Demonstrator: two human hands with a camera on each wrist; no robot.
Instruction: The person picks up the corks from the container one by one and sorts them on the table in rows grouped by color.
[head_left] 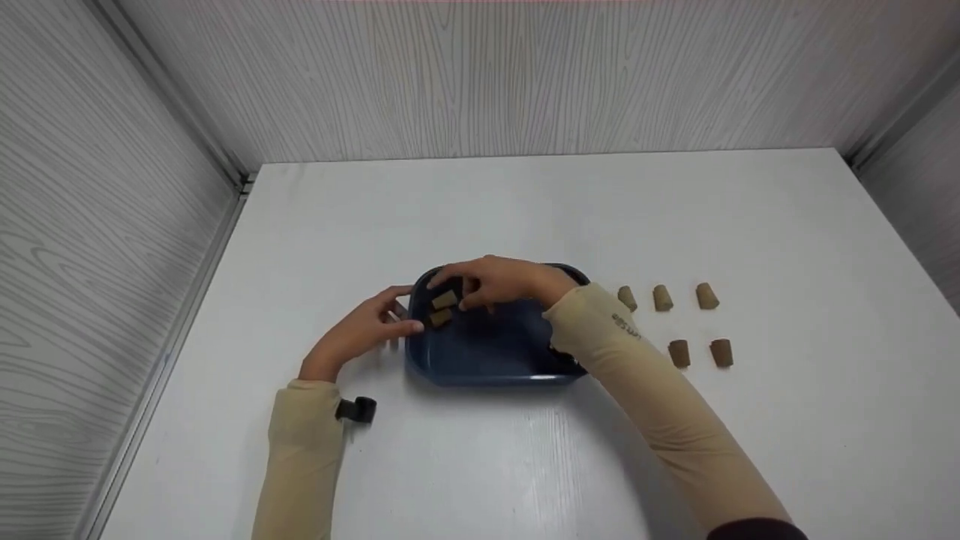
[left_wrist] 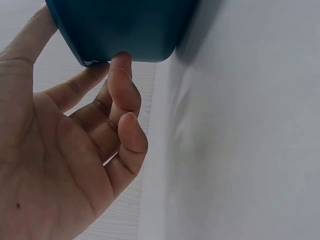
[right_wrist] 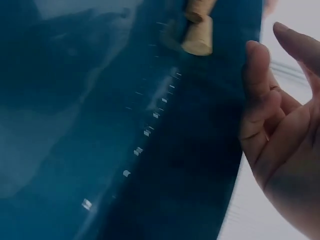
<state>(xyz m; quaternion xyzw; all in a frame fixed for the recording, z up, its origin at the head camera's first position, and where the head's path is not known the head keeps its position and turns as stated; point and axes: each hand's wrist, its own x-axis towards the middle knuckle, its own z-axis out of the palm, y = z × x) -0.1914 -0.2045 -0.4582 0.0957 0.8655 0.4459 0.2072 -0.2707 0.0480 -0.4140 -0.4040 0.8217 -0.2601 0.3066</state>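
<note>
A dark blue tray [head_left: 487,360] sits mid-table, its inside also filling much of the right wrist view. Two tapered cork stoppers [head_left: 444,300] lie against each other at its left end. My left hand [head_left: 367,328] grips that end, thumb over the rim and fingers outside; the left wrist view shows fingertips against the tray's outer wall [left_wrist: 125,30]. Reaching across the tray, my right hand [head_left: 506,281] hovers close beside the corks with fingers loosely bent. In the right wrist view the fingers [right_wrist: 257,75] hold nothing, and the corks [right_wrist: 198,37] lie apart from them.
Right of the tray, several more corks stand on the white table [head_left: 795,420] in two rows, among them a back-row cork [head_left: 706,295] and a front-row cork [head_left: 721,352]. The right forearm partly covers this side. Wood-grain panels [head_left: 525,75] enclose the table at the back and sides.
</note>
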